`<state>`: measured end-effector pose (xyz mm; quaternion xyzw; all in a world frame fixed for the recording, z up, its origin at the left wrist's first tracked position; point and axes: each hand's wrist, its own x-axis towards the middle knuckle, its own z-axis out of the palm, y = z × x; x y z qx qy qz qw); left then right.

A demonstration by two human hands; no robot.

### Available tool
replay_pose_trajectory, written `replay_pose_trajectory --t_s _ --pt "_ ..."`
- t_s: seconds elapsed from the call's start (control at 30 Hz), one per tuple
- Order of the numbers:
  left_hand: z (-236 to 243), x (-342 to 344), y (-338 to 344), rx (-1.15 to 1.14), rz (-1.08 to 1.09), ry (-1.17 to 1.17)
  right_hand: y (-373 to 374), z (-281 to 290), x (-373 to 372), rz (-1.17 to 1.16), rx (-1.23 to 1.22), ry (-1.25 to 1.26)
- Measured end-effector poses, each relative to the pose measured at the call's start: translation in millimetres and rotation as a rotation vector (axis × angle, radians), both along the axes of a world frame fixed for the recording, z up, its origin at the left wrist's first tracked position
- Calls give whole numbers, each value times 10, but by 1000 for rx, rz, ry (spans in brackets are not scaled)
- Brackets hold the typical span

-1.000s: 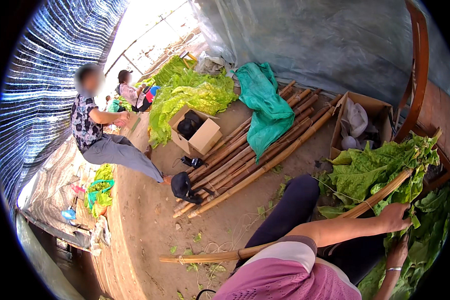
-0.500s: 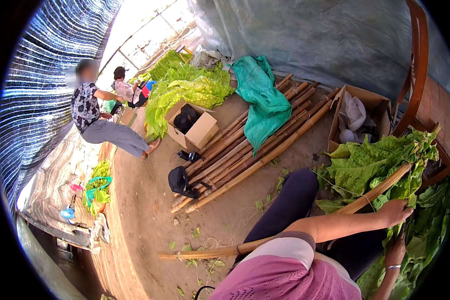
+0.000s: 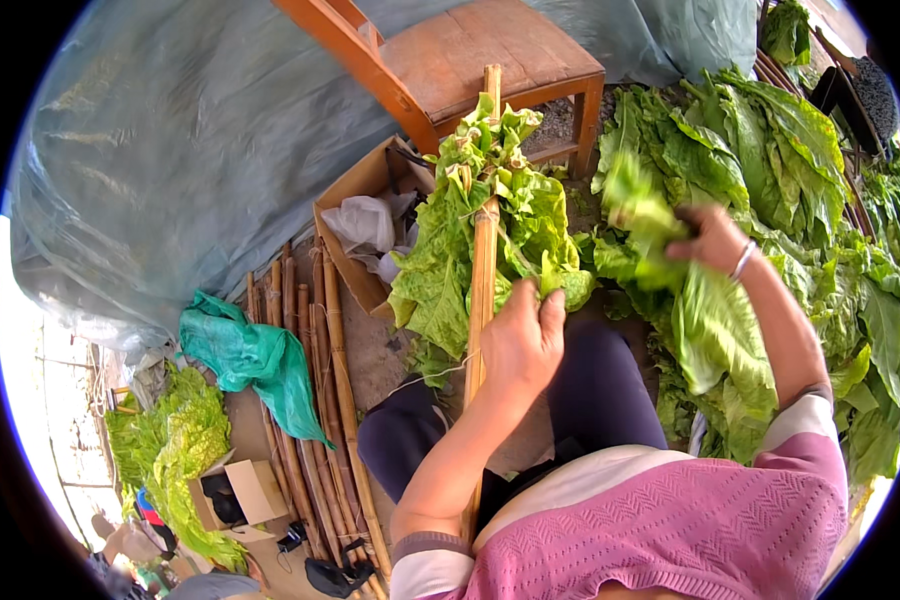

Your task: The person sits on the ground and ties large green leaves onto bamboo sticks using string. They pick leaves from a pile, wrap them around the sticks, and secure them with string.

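A split bamboo pole (image 3: 484,265) stands out in front of me, its far end by the wooden chair's seat. Broad green leaves, which look like tobacco leaves (image 3: 433,245), hang in bunches tied along its far part. My left hand (image 3: 525,335) is closed beside the pole, pinching a green leaf at thumb and fingertips. Off to the right, my right hand (image 3: 712,242) grips a few tobacco leaves (image 3: 705,320), smeared by motion. Under them spreads a large heap of leaves (image 3: 770,150). A thin string (image 3: 440,374) crosses near the pole.
The wooden chair (image 3: 490,50) stands ahead, against plastic sheeting (image 3: 190,130). To its left are a cardboard box (image 3: 345,265) with white bags, bamboo poles (image 3: 340,400) on the ground and a green sheet (image 3: 245,345). More leaves and a small box (image 3: 255,490) lie farther left.
My view has swung right, bringing the chair and leaf heap toward the middle. My hands, close together at the pole's leaves before, are now apart, the right one over the heap with leaves.
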<state>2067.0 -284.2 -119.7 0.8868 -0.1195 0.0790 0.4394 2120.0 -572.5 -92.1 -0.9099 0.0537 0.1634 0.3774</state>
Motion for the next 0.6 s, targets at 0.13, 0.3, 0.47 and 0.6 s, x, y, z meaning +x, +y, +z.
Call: replay_pose_trajectory --t_s 0.13,0.3,0.47,0.6 --pt "220 -162 -110 283 -257 -131 326 469 257 -50 -163 -872" --pt "464 557 -279 113 -433 -90 1065 -528 731 477 -317 -1265" --pt "-101 1644 893 -134 1 258 1482 -1080 474 202 229 -800" --pt "-773 1539 1252 -318 144 558 1634 -1575 487 -145 595 -252"
